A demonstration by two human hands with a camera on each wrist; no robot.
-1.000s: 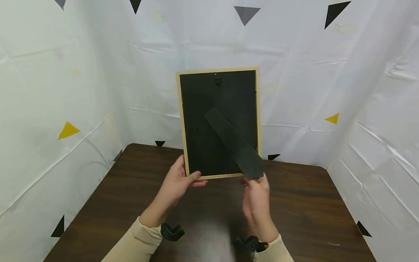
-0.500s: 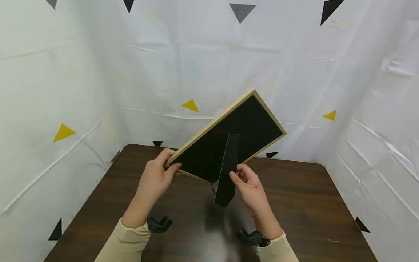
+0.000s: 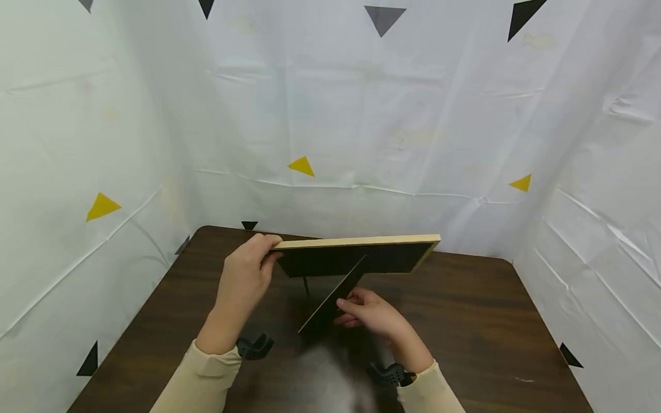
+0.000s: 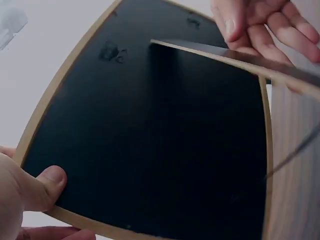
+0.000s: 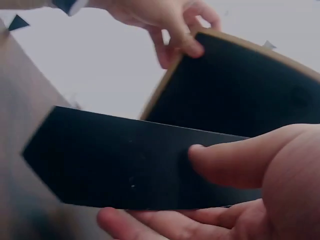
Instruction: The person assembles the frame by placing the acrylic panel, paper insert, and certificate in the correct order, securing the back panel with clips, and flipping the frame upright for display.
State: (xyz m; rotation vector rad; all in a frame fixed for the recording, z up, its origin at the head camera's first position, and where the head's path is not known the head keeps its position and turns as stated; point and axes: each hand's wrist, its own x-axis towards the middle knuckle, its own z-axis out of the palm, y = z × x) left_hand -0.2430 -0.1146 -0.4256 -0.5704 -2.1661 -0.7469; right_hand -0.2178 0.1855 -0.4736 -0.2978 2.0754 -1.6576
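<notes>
A picture frame (image 3: 356,241) with a pale wooden edge and black back (image 4: 150,150) is held above the table, turned sideways and tilted, its back facing down toward me. My left hand (image 3: 242,281) grips its left corner, thumb on the black back and fingers round the edge. From the back a black easel leg (image 5: 115,160) stands out at an angle. My right hand (image 3: 379,314) holds this leg, with the thumb on one face and the fingers along the other. A thin dark strap (image 4: 295,152) runs between leg and frame. The frame's front is hidden.
A dark brown wooden table (image 3: 465,332) lies beneath the hands. White sheeting (image 3: 372,115) with black, grey and yellow triangles encloses it at the back and both sides. Each wrist wears a black camera mount (image 3: 255,347).
The frame has turned from upright through a diagonal tilt to lying sideways, its top going right and down. The easel leg now stands out from the back, and my right hand has moved left with it.
</notes>
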